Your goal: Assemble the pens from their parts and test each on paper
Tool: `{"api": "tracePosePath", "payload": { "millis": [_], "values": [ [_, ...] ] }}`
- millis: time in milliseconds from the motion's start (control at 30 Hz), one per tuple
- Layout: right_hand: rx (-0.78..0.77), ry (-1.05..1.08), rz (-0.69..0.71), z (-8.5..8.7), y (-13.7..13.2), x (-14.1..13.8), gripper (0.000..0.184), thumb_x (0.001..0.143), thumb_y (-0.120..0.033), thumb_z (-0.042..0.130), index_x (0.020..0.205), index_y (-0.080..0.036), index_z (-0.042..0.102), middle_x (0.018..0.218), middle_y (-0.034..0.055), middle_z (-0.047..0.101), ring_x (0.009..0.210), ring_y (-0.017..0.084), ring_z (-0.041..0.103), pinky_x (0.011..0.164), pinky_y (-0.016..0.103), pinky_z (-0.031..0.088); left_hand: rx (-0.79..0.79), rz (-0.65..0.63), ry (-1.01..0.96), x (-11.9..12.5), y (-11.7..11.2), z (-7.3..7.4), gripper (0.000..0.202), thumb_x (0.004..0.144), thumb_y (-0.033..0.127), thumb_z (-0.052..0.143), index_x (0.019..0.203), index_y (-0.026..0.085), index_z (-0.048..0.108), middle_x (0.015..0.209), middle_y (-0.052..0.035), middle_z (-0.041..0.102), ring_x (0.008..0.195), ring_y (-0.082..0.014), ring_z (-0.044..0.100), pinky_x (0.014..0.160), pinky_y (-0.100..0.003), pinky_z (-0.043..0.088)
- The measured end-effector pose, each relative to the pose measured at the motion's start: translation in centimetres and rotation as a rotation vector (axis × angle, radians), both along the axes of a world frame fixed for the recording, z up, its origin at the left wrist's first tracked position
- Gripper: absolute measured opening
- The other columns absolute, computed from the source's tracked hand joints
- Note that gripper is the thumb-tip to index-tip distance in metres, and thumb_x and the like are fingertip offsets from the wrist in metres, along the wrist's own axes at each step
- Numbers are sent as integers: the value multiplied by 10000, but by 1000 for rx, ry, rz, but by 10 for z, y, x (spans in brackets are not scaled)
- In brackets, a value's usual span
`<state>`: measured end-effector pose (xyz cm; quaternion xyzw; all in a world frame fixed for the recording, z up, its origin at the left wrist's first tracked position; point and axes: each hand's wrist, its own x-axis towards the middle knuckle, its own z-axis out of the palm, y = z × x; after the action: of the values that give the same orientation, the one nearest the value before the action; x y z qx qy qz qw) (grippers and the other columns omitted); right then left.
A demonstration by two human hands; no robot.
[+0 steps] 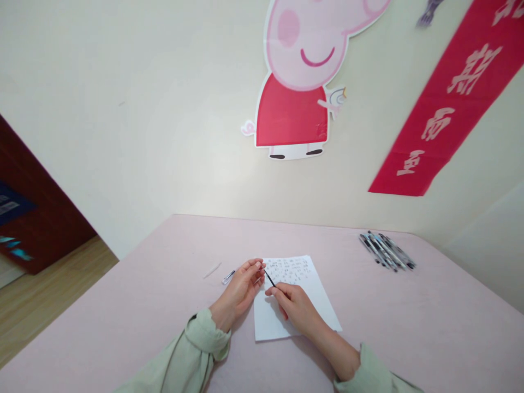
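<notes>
A thin dark pen refill (pixel 269 277) slants between my two hands above a sheet of white paper (pixel 272 322). My left hand (pixel 244 281) pinches at its upper end with thumb and fingertips; whether a small part is also in that pinch, I cannot tell. The lower end sits in the closed fingers of my right hand (pixel 295 307). Rows of dark handwriting cover the upper part of the paper. Just left of my left hand lies a clear pen piece with a dark end (pixel 228 277), and beyond it a thin whitish tube (pixel 212 270).
A pile of several black and clear pens (pixel 387 251) lies at the table's back right. The table (pixel 164 305) has a pale pink cover and meets the wall behind. A cartoon pig cutout (pixel 292 114) and a red banner (pixel 434 120) hang there.
</notes>
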<state>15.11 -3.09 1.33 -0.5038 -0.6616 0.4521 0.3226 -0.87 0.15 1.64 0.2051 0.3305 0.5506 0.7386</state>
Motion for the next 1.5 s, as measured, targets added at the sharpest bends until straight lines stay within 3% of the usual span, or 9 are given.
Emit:
{"api": "tracePosePath", "payload": {
  "millis": [533, 1300, 1500],
  "values": [
    [-10, -3, -9, 3, 1, -1, 303, 902, -295, 450, 781, -151, 687, 408, -69, 415, 421, 110, 417, 510, 216, 343, 48, -27, 56, 1, 0, -4, 199, 696, 198, 800, 846, 158, 675, 859, -20, 673, 750, -84, 616, 704, -180, 492],
    [70, 9, -26, -3, -2, -2, 409, 933, -392, 414, 567, -211, 402, 465, -54, 415, 486, 116, 436, 553, 236, 342, 132, -122, 139, 9, -5, -13, 282, 663, 332, 825, 783, 121, 682, 721, -22, 623, 656, -103, 555, 649, -218, 452],
    [80, 6, -28, -4, -1, -1, 382, 941, -387, 409, 640, -188, 535, 466, -54, 430, 480, 120, 448, 555, 236, 347, 161, -79, 196, 11, -5, -10, 261, 674, 342, 808, 766, 128, 691, 700, -10, 611, 641, -102, 539, 647, -221, 437]
  ]
}}
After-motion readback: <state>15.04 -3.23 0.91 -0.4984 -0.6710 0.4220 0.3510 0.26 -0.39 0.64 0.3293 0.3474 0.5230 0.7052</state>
